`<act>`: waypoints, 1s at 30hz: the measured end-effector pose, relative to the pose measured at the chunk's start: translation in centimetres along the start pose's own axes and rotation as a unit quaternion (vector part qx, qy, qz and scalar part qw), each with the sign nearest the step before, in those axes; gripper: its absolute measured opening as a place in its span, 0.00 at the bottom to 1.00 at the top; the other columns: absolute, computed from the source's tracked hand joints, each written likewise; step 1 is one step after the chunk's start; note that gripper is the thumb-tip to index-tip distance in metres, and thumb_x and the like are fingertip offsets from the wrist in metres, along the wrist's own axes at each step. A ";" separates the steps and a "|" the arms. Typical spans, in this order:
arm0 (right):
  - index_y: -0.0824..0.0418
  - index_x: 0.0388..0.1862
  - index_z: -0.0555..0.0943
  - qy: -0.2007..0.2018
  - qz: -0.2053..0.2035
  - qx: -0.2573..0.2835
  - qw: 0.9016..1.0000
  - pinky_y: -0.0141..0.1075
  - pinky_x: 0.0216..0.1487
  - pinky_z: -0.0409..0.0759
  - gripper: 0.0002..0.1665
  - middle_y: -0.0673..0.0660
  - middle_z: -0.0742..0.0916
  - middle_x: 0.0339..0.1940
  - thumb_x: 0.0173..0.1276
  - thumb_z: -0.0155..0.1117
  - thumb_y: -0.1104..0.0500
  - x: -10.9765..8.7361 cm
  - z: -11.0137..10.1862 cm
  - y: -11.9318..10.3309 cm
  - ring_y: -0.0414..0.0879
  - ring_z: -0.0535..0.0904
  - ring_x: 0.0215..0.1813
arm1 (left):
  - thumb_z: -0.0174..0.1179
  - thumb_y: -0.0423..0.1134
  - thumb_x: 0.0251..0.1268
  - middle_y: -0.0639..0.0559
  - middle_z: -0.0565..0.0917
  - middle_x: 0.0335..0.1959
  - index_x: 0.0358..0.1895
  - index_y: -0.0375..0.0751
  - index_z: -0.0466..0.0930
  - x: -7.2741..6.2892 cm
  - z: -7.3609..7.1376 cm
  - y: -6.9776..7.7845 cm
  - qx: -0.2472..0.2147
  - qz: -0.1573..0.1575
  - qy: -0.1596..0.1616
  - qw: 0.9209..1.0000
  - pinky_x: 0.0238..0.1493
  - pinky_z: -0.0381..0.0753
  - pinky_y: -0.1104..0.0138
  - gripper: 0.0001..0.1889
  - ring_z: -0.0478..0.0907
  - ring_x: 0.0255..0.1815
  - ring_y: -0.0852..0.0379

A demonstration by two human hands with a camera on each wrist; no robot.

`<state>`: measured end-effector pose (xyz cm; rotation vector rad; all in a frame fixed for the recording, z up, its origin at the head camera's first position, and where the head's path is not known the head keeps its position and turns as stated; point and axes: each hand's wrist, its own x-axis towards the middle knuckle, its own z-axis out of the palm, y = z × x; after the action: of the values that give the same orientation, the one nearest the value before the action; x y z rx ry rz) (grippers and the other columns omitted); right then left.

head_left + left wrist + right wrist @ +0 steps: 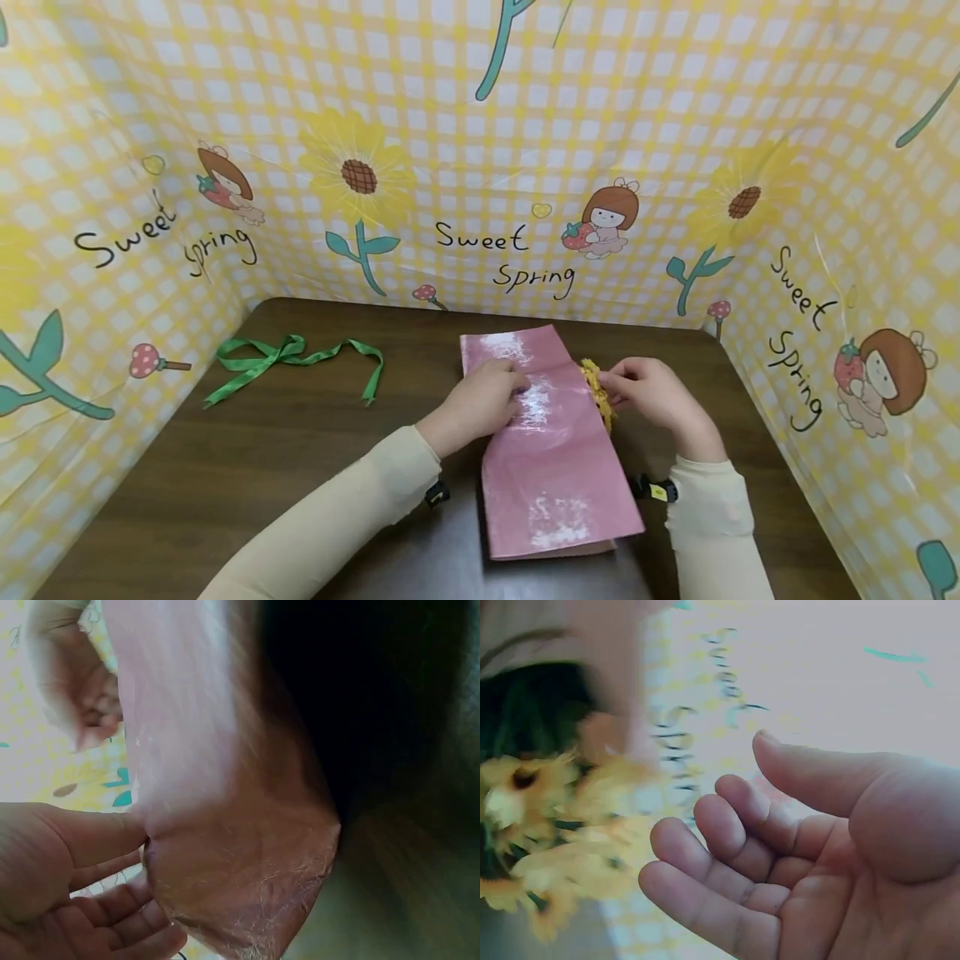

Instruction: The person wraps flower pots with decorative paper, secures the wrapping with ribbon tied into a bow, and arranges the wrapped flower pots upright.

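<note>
Yellow flowers point(597, 393) at right edge of pink wrapper point(558, 471), just left of right hand point(651, 393), nearer one, fingers loose, empty. Left hand point(487, 397) pinches wrapper's left edge. Wrapper lengthwise, near to far.

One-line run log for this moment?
left hand: holds pink paper | right hand: open, beside yellow flowers | green ribbon: on table

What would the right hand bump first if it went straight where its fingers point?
Probably the yellow flowers sticking out of the pink wrapper. The right hand points their way, but how near is hard to tell.
</note>
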<state>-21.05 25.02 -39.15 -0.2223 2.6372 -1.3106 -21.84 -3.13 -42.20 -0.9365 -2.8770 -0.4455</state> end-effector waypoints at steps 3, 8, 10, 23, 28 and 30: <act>0.67 0.47 0.84 0.031 -0.023 -0.035 0.999 0.43 0.47 0.85 0.20 0.61 0.88 0.40 0.77 0.63 0.49 -1.8 -1.6 -1.0 0.54 0.85 0.44 | 0.68 0.41 0.65 0.49 0.82 0.44 0.50 0.46 0.87 -0.3 0.4 0.3 0.022 -0.001 0.025 0.999 0.52 0.81 0.58 0.12 0.80 0.49 0.51; 0.57 0.50 0.87 0.095 -0.058 -0.116 0.987 0.36 0.42 0.80 0.20 0.54 0.89 0.42 0.77 0.62 0.43 -5.5 -3.7 -3.4 0.45 0.82 0.43 | 0.68 0.44 0.63 0.49 0.81 0.40 0.45 0.43 0.87 -0.5 0.9 0.8 0.030 -0.016 0.067 0.997 0.47 0.81 0.57 0.12 0.79 0.44 0.50; 0.55 0.49 0.87 0.119 -0.072 -0.131 0.982 0.33 0.42 0.79 0.17 0.52 0.90 0.43 0.77 0.62 0.44 -7.0 -3.9 -4.5 0.41 0.82 0.42 | 0.67 0.46 0.64 0.48 0.81 0.39 0.44 0.42 0.86 -0.6 1.0 1.1 0.027 -0.033 0.069 0.997 0.45 0.82 0.57 0.12 0.78 0.43 0.50; 0.59 0.48 0.88 0.064 -0.223 -0.215 0.949 0.46 0.53 0.83 0.09 0.52 0.90 0.45 0.73 0.67 0.61 -5.9 4.9 -8.4 0.47 0.86 0.49 | 0.70 0.57 0.63 0.43 0.82 0.39 0.43 0.36 0.82 -1.0 2.2 2.1 0.020 -0.109 0.102 0.989 0.43 0.83 0.53 0.25 0.81 0.41 0.46; 0.65 0.51 0.86 0.054 -0.224 -0.244 0.942 0.48 0.60 0.81 0.11 0.58 0.89 0.48 0.74 0.60 0.66 -2.6 8.5 -6.9 0.53 0.85 0.54 | 0.67 0.44 0.66 0.43 0.79 0.34 0.38 0.33 0.83 -1.7 1.9 1.9 -0.011 -0.092 0.121 0.988 0.41 0.81 0.54 0.14 0.78 0.37 0.46; 0.63 0.54 0.85 0.056 -0.216 -0.252 0.942 0.47 0.62 0.80 0.13 0.56 0.88 0.50 0.76 0.57 0.66 -1.4 9.7 -6.1 0.52 0.84 0.56 | 0.63 0.37 0.66 0.42 0.79 0.35 0.39 0.31 0.83 -2.0 1.5 1.7 -0.036 -0.088 0.108 0.990 0.42 0.82 0.54 0.09 0.79 0.38 0.45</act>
<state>-17.10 14.22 -39.85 -0.8635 3.0959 -0.7137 -19.20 -2.54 -43.56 -0.6031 -2.7696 -0.6284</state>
